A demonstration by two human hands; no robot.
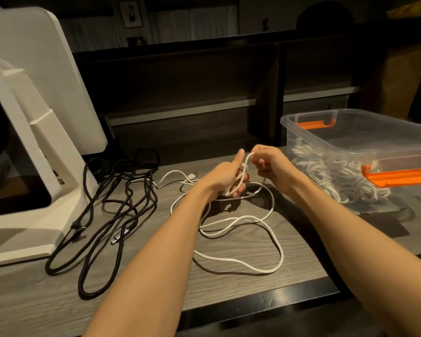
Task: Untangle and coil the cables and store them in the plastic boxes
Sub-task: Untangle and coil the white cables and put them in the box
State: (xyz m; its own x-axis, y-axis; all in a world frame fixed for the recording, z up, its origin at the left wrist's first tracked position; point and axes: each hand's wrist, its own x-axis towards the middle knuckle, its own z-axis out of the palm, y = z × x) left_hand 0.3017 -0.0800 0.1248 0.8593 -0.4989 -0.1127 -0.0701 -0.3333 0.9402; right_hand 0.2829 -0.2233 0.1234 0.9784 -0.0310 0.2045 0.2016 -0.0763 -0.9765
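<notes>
Both grips on the white cable [241, 221] — left hand [225, 177] clutching coils, right hand [269, 162] pinching a loop.

Two bare forearms, no sleeves; left hand [225, 176], right hand [269, 164] ungloved, short nails.

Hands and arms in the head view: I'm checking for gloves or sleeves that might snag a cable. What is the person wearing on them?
Nothing that shows. The left hand and right hand are bare, with no gloves, rings, watch or wristband visible. Both forearms are uncovered right down to the bottom edge of the picture, so no sleeve comes into view.
</notes>
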